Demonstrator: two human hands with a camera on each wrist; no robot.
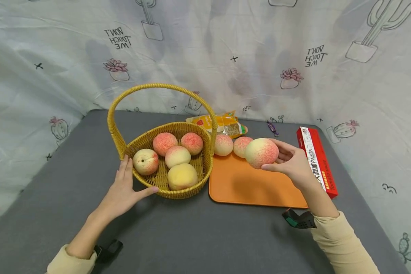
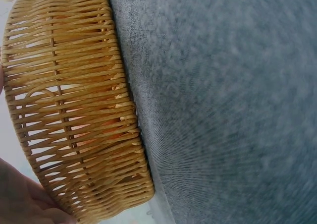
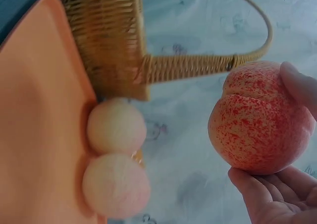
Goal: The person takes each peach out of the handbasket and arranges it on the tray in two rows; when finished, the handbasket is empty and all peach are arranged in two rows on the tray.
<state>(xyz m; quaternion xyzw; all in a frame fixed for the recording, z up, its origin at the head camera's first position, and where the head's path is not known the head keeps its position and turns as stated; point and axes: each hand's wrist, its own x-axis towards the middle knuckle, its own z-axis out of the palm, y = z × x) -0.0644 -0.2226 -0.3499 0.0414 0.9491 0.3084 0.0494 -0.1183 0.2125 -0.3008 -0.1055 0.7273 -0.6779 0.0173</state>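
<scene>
A yellow wicker basket (image 1: 178,193) with a tall arched handle stands on the left, several peaches (image 1: 164,144) inside it. My left hand (image 1: 123,194) rests against its near left rim, thumb and fingers spread wide and fairly straight. In the left wrist view the woven side of the basket (image 2: 74,110) fills the left part. My right hand (image 1: 296,167) grips a pink and cream peach (image 1: 261,153), raised above the orange tray (image 1: 253,186). Thumb and fingers pinch this peach (image 3: 262,120) from opposite sides in the right wrist view. Two more peaches (image 1: 223,145) lie at the tray's far edge.
A red and white pasta box (image 1: 317,161) lies to the right of the tray. Behind the basket and tray is a yellow food packet (image 1: 226,124), with a small purple wrapped candy (image 1: 272,128) farther right. A patterned cloth (image 1: 226,57) hangs behind the grey table (image 1: 191,239).
</scene>
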